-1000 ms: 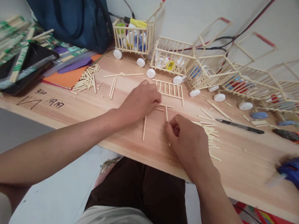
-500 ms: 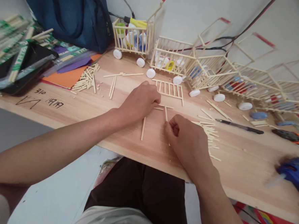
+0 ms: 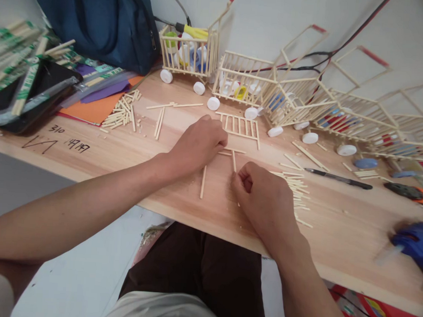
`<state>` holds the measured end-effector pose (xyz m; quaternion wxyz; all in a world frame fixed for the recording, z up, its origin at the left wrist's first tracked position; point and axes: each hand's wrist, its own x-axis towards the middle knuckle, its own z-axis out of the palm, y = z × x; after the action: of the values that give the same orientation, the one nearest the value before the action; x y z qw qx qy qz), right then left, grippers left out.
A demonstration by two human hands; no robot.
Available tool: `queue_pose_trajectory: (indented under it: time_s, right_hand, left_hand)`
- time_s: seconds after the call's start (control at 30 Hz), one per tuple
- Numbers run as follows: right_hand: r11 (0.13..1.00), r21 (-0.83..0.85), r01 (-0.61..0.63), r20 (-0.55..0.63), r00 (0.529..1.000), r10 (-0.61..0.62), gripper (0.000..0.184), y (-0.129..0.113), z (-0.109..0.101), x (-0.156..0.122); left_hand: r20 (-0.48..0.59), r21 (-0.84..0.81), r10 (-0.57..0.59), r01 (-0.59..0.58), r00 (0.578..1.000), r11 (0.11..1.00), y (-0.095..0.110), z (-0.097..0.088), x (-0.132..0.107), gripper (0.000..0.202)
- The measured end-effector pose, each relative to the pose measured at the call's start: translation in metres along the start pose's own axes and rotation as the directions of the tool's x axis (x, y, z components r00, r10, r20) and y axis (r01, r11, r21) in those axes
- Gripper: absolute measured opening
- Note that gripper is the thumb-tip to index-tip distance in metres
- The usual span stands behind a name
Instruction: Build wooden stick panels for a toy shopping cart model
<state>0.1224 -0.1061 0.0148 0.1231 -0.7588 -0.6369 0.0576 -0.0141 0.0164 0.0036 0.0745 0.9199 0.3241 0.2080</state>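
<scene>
My left hand (image 3: pixel 202 141) is closed, its fingertips pressed down on a crosswise wooden stick (image 3: pixel 238 152) whose right end sticks out from under them. My right hand (image 3: pixel 266 200) pinches an upright-lying thin wooden stick (image 3: pixel 234 161), whose far end meets the crosswise one. Another loose stick (image 3: pixel 203 183) lies lengthwise below my left hand, its upper end hidden. Just behind my left hand lies a ladder-like stick frame (image 3: pixel 244 135). A heap of thin sticks (image 3: pixel 297 190) is beside my right hand, partly covered by it.
Stick-built carts (image 3: pixel 241 79) with white wheels line the wall. At left are a pile of short sticks (image 3: pixel 123 112), orange paper (image 3: pixel 92 108), packaged sticks (image 3: pixel 30 78) and a blue bag (image 3: pixel 108 23). A pen (image 3: pixel 339 179), pliers (image 3: pixel 406 190) and a blue glue gun (image 3: pixel 419 243) lie right.
Almost nothing differs. My right hand and its pinched stick have shifted very slightly left; my left hand stays in place.
</scene>
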Motion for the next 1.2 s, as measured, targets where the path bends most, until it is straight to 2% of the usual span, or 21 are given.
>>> queue_pose_trajectory:
  time_s: [1.2]
  right_hand:
    - [1.000, -0.019, 0.006, 0.024, 1.000, -0.005, 0.016, -0.0049, -0.0024, 0.0037]
  left_hand:
    - [0.014, -0.033, -0.015, 0.015, 1.000, 0.999, 0.0026, -0.0025, -0.0007, 0.019]
